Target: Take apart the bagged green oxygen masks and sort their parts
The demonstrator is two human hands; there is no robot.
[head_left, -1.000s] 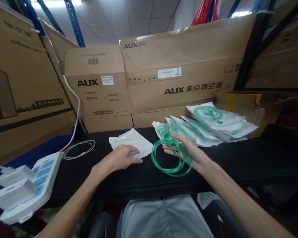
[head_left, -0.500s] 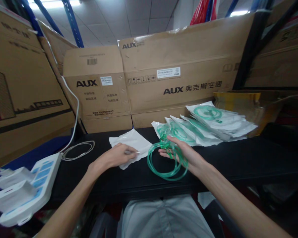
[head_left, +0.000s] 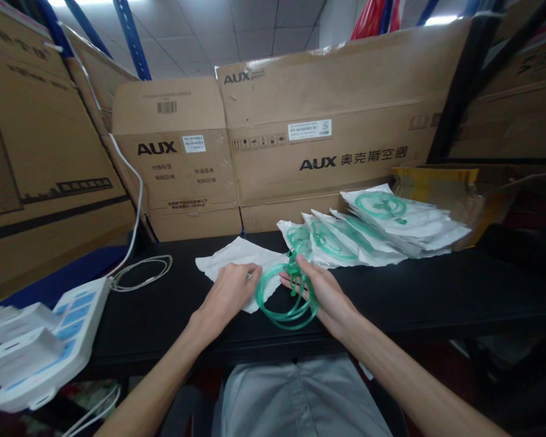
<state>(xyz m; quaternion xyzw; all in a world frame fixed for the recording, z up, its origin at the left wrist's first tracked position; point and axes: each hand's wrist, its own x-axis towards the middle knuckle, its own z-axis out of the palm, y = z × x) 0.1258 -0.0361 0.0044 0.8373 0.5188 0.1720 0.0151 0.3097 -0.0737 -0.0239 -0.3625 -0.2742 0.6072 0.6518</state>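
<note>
My right hand [head_left: 325, 294] is closed on a coil of green plastic tubing [head_left: 284, 321], its thumb on top where the bundle is gathered. The loops hang down in front of the fingers. My left hand [head_left: 236, 288] is closed, with thumb and fingertips pinched at the opening edge of a flat white plastic pouch [head_left: 218, 261]. The pouch lies on the black tabletop [head_left: 173, 328], and the coil's left side overlaps its right part. Exactly how the left fingertips grip the film is partly hidden.
Several pouches with green tubing [head_left: 382, 227] lie fanned and stacked at the back right. A white power strip [head_left: 79, 346] with plugs and a looped cable [head_left: 141, 273] sits at the left. Cardboard panels [head_left: 346, 139] wall the back, and an open carton [head_left: 491, 194] stands right.
My right hand has brought the green tubing coil left, over the white pouch. My left hand has shifted right along the pouch, closer to the coil.
</note>
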